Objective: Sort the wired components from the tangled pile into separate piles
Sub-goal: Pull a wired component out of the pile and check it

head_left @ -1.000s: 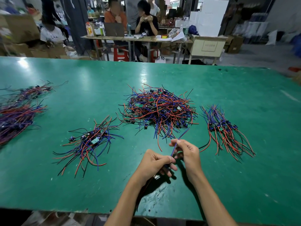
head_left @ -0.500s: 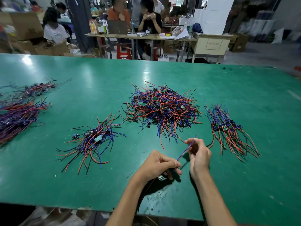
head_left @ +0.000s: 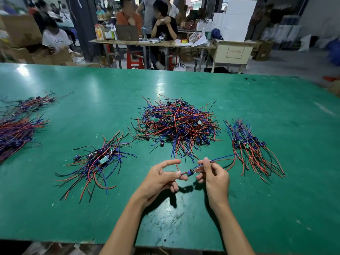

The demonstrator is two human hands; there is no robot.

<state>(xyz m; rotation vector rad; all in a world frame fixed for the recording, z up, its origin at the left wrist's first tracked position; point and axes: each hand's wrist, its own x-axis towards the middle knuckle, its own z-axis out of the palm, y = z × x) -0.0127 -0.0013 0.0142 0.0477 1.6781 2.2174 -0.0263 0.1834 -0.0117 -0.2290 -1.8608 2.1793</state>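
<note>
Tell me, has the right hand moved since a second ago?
Yes. The right hand has shifted rightward, away from the tangled pile and nearer the right-side pile, pinching the component's wires.

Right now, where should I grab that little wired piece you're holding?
Judging by its pose, pinch the wired component by its small dark middle block, coming from above. It hangs between the left hand and right hand; its thin wires would just bend.
</note>
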